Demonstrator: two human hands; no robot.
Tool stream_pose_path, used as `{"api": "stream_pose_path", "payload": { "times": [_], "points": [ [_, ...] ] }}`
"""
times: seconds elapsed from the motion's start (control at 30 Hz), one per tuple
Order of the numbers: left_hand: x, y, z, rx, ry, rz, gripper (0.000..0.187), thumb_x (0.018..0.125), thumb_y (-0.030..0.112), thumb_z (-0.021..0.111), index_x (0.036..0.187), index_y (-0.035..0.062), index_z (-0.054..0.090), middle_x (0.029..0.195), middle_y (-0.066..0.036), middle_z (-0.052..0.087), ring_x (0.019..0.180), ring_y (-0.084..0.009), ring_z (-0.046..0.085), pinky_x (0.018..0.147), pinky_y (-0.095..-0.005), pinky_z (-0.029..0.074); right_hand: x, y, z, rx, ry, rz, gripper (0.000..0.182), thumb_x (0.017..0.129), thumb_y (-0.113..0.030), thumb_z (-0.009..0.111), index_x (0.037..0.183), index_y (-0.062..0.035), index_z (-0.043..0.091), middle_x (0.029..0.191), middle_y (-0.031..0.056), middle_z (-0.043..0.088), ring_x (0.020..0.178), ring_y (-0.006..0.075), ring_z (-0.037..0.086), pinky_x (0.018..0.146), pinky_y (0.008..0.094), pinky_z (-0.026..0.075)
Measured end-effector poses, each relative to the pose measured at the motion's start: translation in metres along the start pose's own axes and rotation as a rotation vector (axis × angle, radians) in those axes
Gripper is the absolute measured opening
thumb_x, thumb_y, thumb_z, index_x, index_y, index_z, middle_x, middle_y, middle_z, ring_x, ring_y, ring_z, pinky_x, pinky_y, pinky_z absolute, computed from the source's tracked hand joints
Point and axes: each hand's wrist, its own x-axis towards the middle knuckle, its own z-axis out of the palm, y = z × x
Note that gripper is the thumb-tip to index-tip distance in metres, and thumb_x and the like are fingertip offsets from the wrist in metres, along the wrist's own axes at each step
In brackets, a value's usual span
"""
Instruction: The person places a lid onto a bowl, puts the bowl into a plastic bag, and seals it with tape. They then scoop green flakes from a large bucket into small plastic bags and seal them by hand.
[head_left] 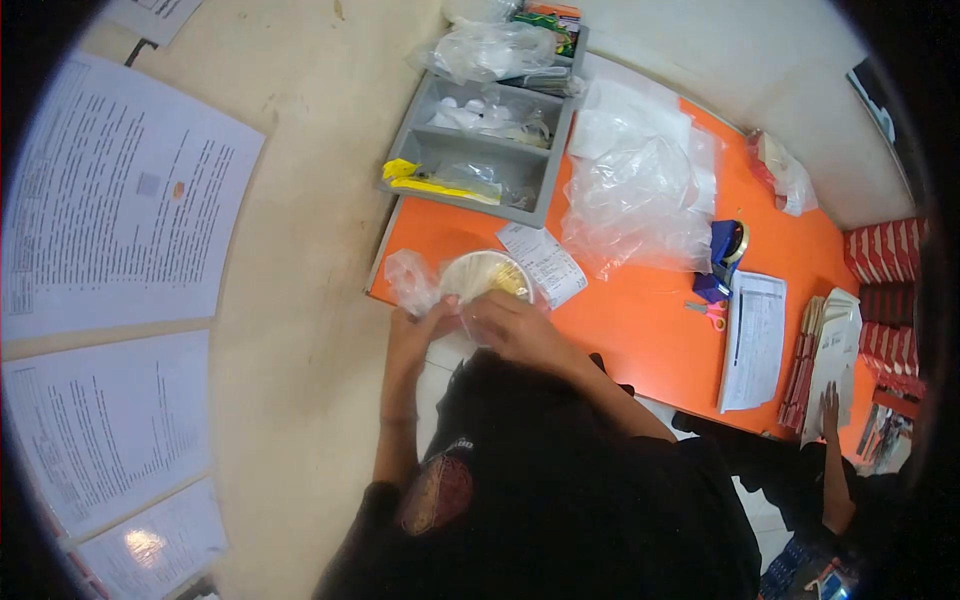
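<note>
A round white bowl (pixel 452 272) with pale yellow food in it sits at the near edge of the orange table, with clear plastic over and around it. My left hand (pixel 420 328) is closed on the clear plastic bag (pixel 408 280) at the bowl's left side. Curled over the bowl's near rim, my right hand (pixel 508 325) pinches the same plastic. Its fingertips are partly hidden. A printed receipt (pixel 545 262) lies just right of the bowl, partly beneath its plastic.
Behind the bowl stands a grey divided tray (pixel 470 147) with plastic packets. Clear bags (pixel 640 195), a blue tape dispenser (pixel 722 262), pink scissors (pixel 708 312) and a paper pad (pixel 755 340) lie rightward. Another person's hand (pixel 830 410) rests on flat cartons (pixel 828 350). A wall with notices borders the left.
</note>
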Motion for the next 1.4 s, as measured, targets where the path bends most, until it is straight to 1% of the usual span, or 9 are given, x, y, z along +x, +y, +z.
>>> {"api": "stream_pose_path", "payload": {
  "times": [0.2, 0.4, 0.47, 0.67, 0.9, 1.03, 1.2, 1.33, 1.4],
  "points": [
    [0.0, -0.01, -0.002, -0.073, 0.026, -0.068, 0.034, 0.082, 0.021, 0.073, 0.102, -0.005, 0.065, 0.089, -0.012, 0.069, 0.075, -0.0193, 0.07, 0.072, -0.0299, 0.058, -0.001, 0.005, 0.008, -0.017, 0.032, -0.094, 0.021, 0.084, -0.001, 0.061, 0.105, -0.0009, 0.063, 0.104, 0.0136, 0.062, 0.098, 0.03, 0.061, 0.085, 0.0357, 0.05],
    [-0.01, -0.013, 0.009, -0.122, 0.098, -0.046, 0.033, 0.083, 0.024, 0.073, 0.102, -0.0023, 0.067, 0.088, -0.008, 0.069, 0.079, -0.0164, 0.069, 0.071, -0.0283, 0.056, 0.003, -0.003, 0.019, 0.548, 0.069, 0.34, 0.018, 0.095, -0.006, 0.055, 0.111, -0.0007, 0.06, 0.096, 0.0049, 0.062, 0.09, 0.0146, 0.059, 0.083, 0.0269, 0.046],
    [-0.012, -0.012, 0.01, -0.114, 0.1, -0.044, 0.035, 0.082, 0.025, 0.073, 0.103, -0.0022, 0.067, 0.088, -0.009, 0.069, 0.079, -0.0164, 0.069, 0.072, -0.0287, 0.055, 0.006, -0.001, 0.023, 0.933, 0.143, 0.533, 0.031, 0.097, -0.006, 0.053, 0.127, -0.0033, 0.049, 0.089, 0.0026, 0.058, 0.083, 0.0091, 0.055, 0.078, 0.0252, 0.044],
    [-0.01, -0.017, 0.007, -0.085, 0.102, -0.02, 0.038, 0.081, 0.027, 0.074, 0.103, -0.0022, 0.066, 0.089, -0.01, 0.069, 0.079, -0.0168, 0.068, 0.072, -0.0296, 0.055, 0.008, -0.002, 0.024, 0.933, 0.106, 0.535, 0.054, 0.094, -0.001, 0.051, 0.142, -0.0076, 0.028, 0.082, 0.0028, 0.054, 0.076, 0.0092, 0.051, 0.07, 0.0242, 0.041],
    [-0.009, -0.019, 0.008, -0.081, 0.077, 0.033, 0.033, 0.084, 0.022, 0.072, 0.102, -0.0048, 0.066, 0.088, -0.009, 0.069, 0.077, -0.0166, 0.068, 0.071, -0.0305, 0.056, 0.008, -0.006, 0.027, 0.92, 0.176, 0.549, 0.056, 0.093, -0.005, 0.053, 0.143, -0.0079, 0.029, 0.076, 0.0001, 0.053, 0.072, 0.0069, 0.049, 0.067, 0.0216, 0.038],
    [-0.004, -0.029, -0.002, -0.012, 0.044, 0.166, 0.029, 0.082, 0.019, 0.074, 0.098, -0.0045, 0.067, 0.081, -0.009, 0.069, 0.071, -0.0138, 0.065, 0.063, -0.028, 0.052, 0.01, 0.005, 0.028, 0.9, 0.116, 0.489, 0.043, 0.095, -0.009, 0.054, 0.136, -0.0056, 0.041, 0.079, 0.0007, 0.057, 0.075, 0.007, 0.052, 0.071, 0.0216, 0.041],
    [-0.002, -0.022, -0.008, 0.529, 0.048, 0.592, 0.026, 0.08, 0.014, 0.073, 0.092, -0.0075, 0.064, 0.065, -0.01, 0.064, 0.057, -0.0114, 0.058, 0.051, -0.0306, 0.045, 0.012, 0.013, 0.018, 0.923, 0.009, 0.612, 0.029, 0.096, -0.012, 0.056, 0.123, -0.0016, 0.053, 0.086, 0.0034, 0.062, 0.073, 0.0076, 0.055, 0.065, 0.0221, 0.044],
    [-0.008, -0.024, 0.004, 0.628, 0.141, 0.599, 0.015, 0.09, 0.013, 0.061, 0.086, -0.0011, 0.065, 0.065, 0.0, 0.059, 0.055, -0.0079, 0.051, 0.051, -0.0245, 0.039, 0.016, 0.0, 0.021, 0.864, 0.166, 0.616, 0.01, 0.096, -0.012, 0.057, 0.096, -0.0016, 0.057, 0.085, 0.0024, 0.06, 0.067, 0.0079, 0.054, 0.06, 0.0225, 0.044],
    [-0.011, -0.03, 0.017, 0.105, 0.169, 0.37, 0.021, 0.095, 0.017, 0.054, 0.084, 0.0008, 0.062, 0.064, 0.003, 0.051, 0.053, -0.0055, 0.044, 0.047, -0.0238, 0.032, 0.016, -0.003, 0.021, 0.83, 0.261, 0.639, 0.013, 0.095, -0.012, 0.058, 0.087, -0.0014, 0.056, 0.086, 0.0028, 0.058, 0.065, 0.0086, 0.054, 0.061, 0.0231, 0.044]
  ]
}}
